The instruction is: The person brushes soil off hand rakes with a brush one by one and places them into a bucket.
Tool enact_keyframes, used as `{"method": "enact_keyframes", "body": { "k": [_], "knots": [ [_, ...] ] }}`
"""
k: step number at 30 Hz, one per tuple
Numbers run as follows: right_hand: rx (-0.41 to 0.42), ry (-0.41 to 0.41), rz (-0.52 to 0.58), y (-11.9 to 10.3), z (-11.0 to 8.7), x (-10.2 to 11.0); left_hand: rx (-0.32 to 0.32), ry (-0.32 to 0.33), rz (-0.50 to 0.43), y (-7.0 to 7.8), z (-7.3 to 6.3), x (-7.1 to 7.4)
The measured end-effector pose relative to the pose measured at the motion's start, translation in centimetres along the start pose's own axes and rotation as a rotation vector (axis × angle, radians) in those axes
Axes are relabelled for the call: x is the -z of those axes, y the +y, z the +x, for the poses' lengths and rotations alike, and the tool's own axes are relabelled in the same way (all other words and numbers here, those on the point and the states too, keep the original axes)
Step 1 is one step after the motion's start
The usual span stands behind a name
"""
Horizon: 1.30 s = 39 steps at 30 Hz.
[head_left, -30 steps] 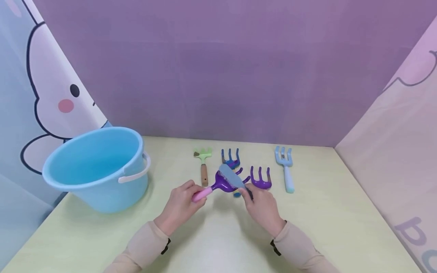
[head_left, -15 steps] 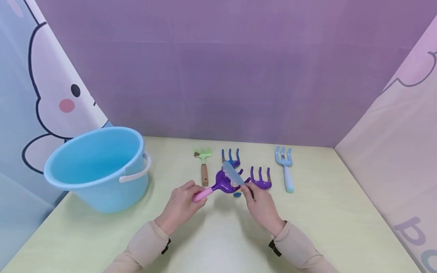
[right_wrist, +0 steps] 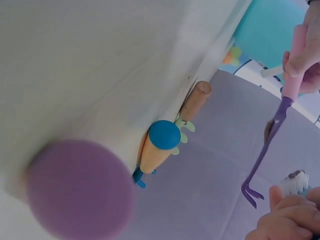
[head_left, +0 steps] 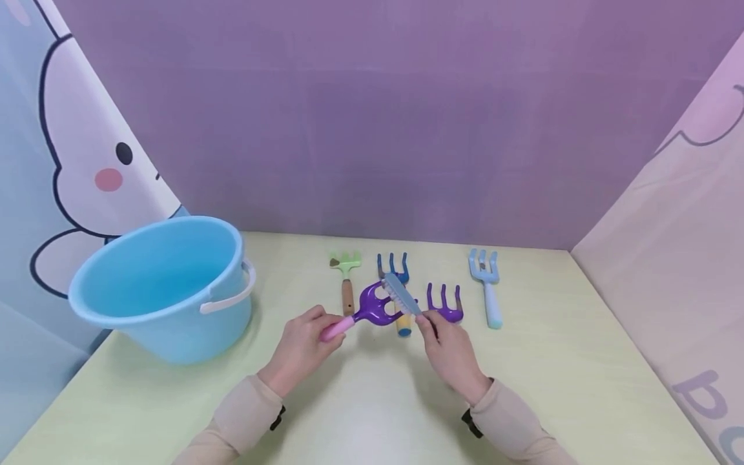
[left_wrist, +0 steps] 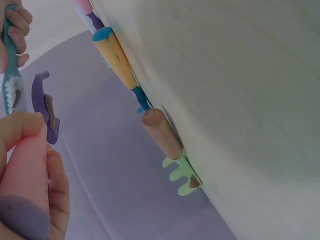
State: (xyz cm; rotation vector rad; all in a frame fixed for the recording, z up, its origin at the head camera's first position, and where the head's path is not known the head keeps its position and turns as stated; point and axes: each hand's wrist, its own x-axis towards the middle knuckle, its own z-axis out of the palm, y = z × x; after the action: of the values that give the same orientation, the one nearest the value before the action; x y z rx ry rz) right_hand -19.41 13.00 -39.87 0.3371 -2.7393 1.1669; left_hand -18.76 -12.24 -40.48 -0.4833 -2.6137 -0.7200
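Observation:
My left hand (head_left: 305,342) grips the pink handle of a small purple hand rake (head_left: 374,305), held above the table with its tines pointing right. A brown patch shows on the rake's head in both wrist views. My right hand (head_left: 453,355) holds a grey-blue brush (head_left: 401,294) by its handle, thumb along the near side. White bristles (right_wrist: 295,185) face the rake, and the brush head overlaps the tines in the head view. Behind it lies a blue rake with a yellow handle (head_left: 403,326). A second purple rake (head_left: 445,312) is partly hidden by my right hand.
A large light blue bucket (head_left: 165,329) with a white handle stands at the left. A green rake with a wooden handle (head_left: 347,296) and a light blue hand fork (head_left: 491,303) lie on the pale table (head_left: 581,361). A purple fabric wall (head_left: 372,129) rises behind.
The brush has tilted so its bristles show and has shifted towards the ends of the tines. My left hand has drawn the rake slightly left, uncovering more of the yellow handle.

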Motion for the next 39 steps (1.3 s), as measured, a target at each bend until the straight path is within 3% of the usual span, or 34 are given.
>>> {"method": "enact_keyframes", "body": {
  "k": [5,12,15,23,29,35,39],
  "knots": [
    [0.018,0.076,-0.009,0.1,-0.3,0.8,0.020,0.028,-0.007,-0.5,0.0,0.0],
    [-0.014,0.162,-0.001,0.6,-0.5,1.9,-0.009,0.110,-0.051,-1.7,0.0,0.2],
    [-0.032,0.170,0.004,1.0,-0.5,2.2,0.025,0.103,-0.175,-2.1,0.0,0.5],
    [-0.062,0.138,0.048,1.8,-0.6,2.5,0.184,-0.004,-0.592,-2.4,-0.2,1.1],
    [-0.081,0.116,0.054,2.0,-0.6,2.3,0.302,-0.072,-0.764,-2.0,0.0,1.7],
    [-0.090,0.100,0.056,1.9,-0.6,2.2,0.414,-0.086,-0.945,-1.5,0.5,2.3],
    [-0.083,0.089,0.063,1.8,-0.5,2.2,0.410,-0.105,-1.110,-1.1,0.7,2.5]
  ]
}}
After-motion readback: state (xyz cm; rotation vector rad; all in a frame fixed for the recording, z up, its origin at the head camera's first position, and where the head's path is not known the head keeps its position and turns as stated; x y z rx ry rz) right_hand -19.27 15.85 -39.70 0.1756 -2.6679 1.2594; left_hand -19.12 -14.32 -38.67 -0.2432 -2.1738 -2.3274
